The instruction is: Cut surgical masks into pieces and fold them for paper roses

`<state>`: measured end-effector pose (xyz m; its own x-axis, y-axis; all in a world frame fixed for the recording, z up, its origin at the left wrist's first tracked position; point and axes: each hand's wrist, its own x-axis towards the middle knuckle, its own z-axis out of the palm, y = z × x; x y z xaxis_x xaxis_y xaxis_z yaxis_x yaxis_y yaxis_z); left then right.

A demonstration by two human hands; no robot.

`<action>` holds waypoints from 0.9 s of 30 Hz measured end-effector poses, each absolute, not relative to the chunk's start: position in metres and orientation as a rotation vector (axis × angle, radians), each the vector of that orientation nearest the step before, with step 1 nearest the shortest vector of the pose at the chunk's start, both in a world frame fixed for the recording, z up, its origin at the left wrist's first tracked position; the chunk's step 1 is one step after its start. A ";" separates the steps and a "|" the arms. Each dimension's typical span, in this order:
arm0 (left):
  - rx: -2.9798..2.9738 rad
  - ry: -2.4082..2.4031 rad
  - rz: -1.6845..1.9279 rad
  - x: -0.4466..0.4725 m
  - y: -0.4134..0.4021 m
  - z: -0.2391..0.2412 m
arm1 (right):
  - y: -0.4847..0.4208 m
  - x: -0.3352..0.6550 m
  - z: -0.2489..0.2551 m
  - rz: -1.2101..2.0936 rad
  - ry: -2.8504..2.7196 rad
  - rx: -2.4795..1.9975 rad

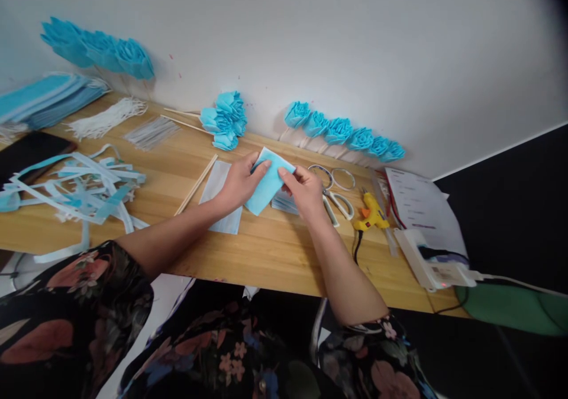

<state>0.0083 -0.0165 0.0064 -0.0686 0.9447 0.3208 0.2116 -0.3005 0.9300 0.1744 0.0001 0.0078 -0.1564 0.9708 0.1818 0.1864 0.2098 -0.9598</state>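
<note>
Left hand (243, 181), nearly closed, pinches left side of blue sheet (267, 187); right hand (307, 190), nearly closed, pinches right side. Blue sheet between hands, above counter (266, 257). Pale sheet (229, 220) partly under left hand; scissors (348, 212) just right of right hand, glue gun (373, 214) farther right; 6 blue flowers (339, 131) beyond right hand.

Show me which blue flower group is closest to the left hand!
The middle group, just beyond the left hand; it's clumped, while the left group and right group form rows.

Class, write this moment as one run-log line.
left hand: holding blue sheet | right hand: holding same sheet | table, right side: scissors, yellow glue gun | behind: blue flowers
</note>
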 end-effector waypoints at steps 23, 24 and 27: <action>1.780 1.108 1.148 0.013 -0.022 0.008 | -0.003 0.183 0.021 0.811 -1.763 -1.067; 1.775 1.111 1.146 0.013 -0.021 0.008 | -0.003 0.183 0.021 0.797 -1.760 -1.066; 1.769 1.122 1.131 0.013 -0.021 0.007 | -0.002 0.183 0.020 0.759 -1.757 -1.062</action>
<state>0.0127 -0.0208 0.0075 0.2280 0.9315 0.2835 0.2765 -0.3411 0.8985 0.1826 -0.0023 0.0201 -0.2073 0.8980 0.3882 0.3324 0.4378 -0.8354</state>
